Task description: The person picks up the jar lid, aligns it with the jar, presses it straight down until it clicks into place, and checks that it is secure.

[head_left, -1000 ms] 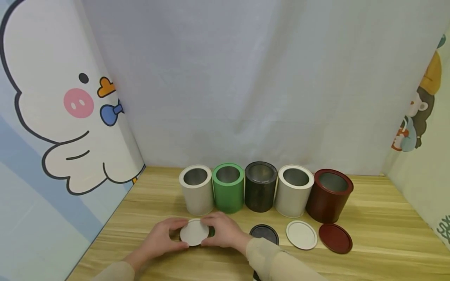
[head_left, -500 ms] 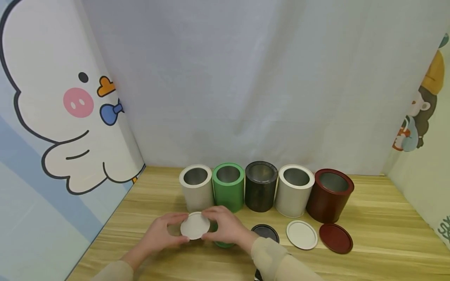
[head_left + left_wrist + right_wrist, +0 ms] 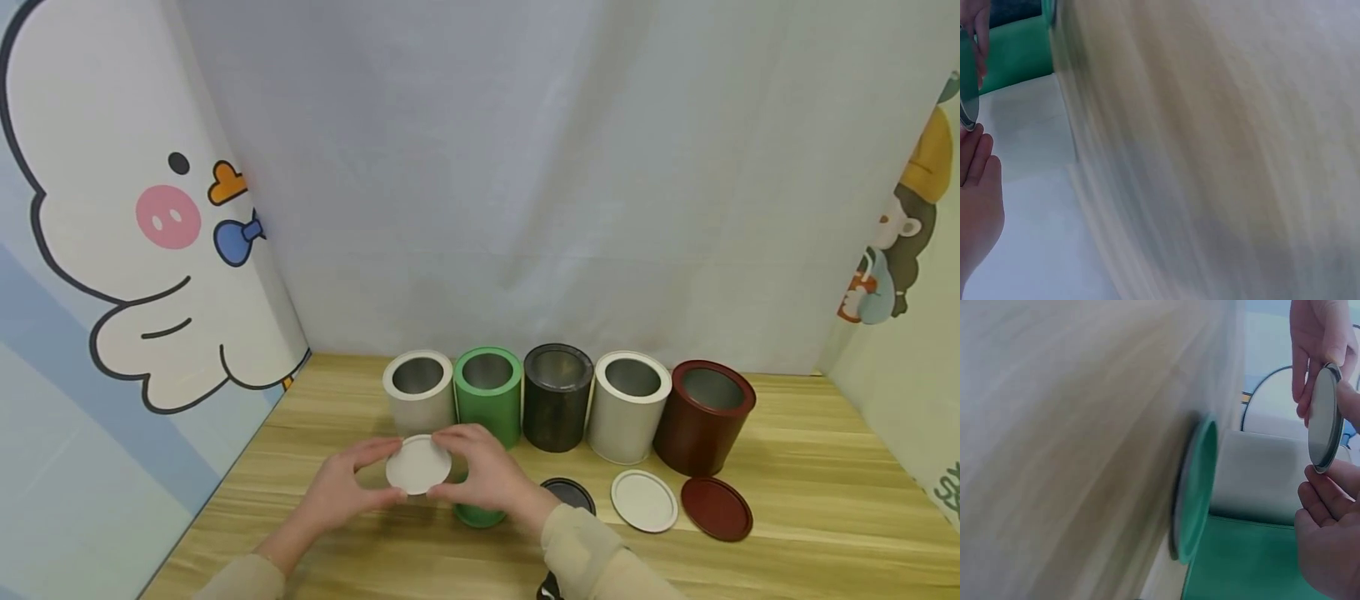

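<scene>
Both hands hold one round white lid (image 3: pixel 418 465) by its edges, raised above the table. My left hand (image 3: pixel 341 490) pinches its left side between thumb and fingers. On the opposite side, my right hand (image 3: pixel 489 477) grips it the same way. In the right wrist view the lid (image 3: pixel 1322 419) is seen nearly edge-on, with its metallic underside showing. Just beyond the lid stands a white can (image 3: pixel 422 411), open at the top. A green lid (image 3: pixel 480 516) lies on the table, partly hidden under my right hand. Only an edge of the held lid shows in the left wrist view.
A green can (image 3: pixel 487 408), a black can (image 3: pixel 557 417), another white can (image 3: pixel 622 425) and a dark red can (image 3: pixel 693 437) continue the row. In front lie a black lid (image 3: pixel 568 493), partly covered by my sleeve, a white lid (image 3: pixel 643 501) and a red lid (image 3: pixel 716 509).
Both hands have lifted the white lid off the table and moved it up and forward toward the leftmost white can. The green lid has come partly into view. The cans stay put.
</scene>
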Tool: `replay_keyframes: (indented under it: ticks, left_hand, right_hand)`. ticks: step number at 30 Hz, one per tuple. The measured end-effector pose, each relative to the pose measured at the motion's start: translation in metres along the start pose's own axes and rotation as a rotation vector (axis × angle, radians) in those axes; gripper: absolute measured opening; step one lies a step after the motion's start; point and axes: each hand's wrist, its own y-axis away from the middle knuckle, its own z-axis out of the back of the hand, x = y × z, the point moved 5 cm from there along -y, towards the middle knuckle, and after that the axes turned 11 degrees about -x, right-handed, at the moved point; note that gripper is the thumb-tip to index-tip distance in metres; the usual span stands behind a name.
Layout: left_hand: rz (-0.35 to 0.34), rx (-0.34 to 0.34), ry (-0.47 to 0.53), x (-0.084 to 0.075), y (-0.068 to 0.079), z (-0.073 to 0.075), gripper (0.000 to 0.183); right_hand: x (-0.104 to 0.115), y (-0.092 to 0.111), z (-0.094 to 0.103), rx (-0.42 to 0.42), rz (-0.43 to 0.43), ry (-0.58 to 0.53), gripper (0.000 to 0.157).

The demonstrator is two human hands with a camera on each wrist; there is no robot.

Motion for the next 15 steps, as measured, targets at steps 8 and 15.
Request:
replay_keyframes:
  ticks: [8,15]
  left_hand:
    - [0.056,0.001,0.043,-0.013,-0.005,0.007,0.068]
    - [0.008,-0.036,0.049,-0.020,-0.013,0.012,0.066]
  right_hand:
    - [0.007,-0.004,0.013,-0.049,0.007,-0.024,0.065]
    - [0.010,-0.008,0.020,-0.093,0.019,-0.046,0.066]
